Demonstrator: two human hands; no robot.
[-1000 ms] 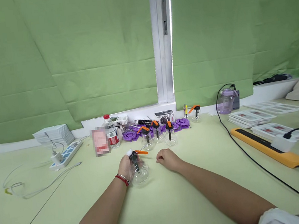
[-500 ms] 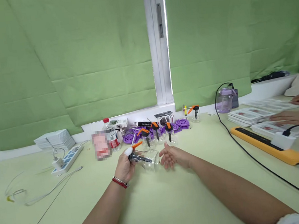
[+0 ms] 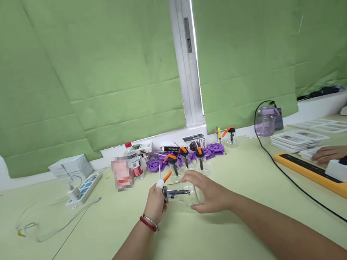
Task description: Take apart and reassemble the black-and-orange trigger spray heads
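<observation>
My left hand (image 3: pixel 154 205) grips a clear jar (image 3: pixel 183 200) at its black collar, with the jar lying sideways above the table. A dark tube runs inside it, and an orange lever and thin metal rod rise from the collar. Something white shows at my left thumb; I cannot tell what it is. My right hand (image 3: pixel 212 192) curls around the jar's base, fingers on top and thumb below. Just behind, similar jars (image 3: pixel 202 169) with orange levers stand upright beside purple plastic parts (image 3: pixel 216 148); another jar (image 3: pixel 231 140) stands farther right.
Left lie a white power strip (image 3: pixel 85 190), cables and stacked white cards (image 3: pixel 71 167). A red-capped bottle (image 3: pixel 136 166) stands behind my left hand. At right are a yellow power strip (image 3: pixel 325 178), a lilac jug (image 3: pixel 265 122), white trays (image 3: pixel 297 136) and another person's hand (image 3: pixel 329 155).
My right hand has moved from beside the jar's base to around it. The jar has turned nearer to level. The other person's hands have shifted at the right, and the view has moved slightly.
</observation>
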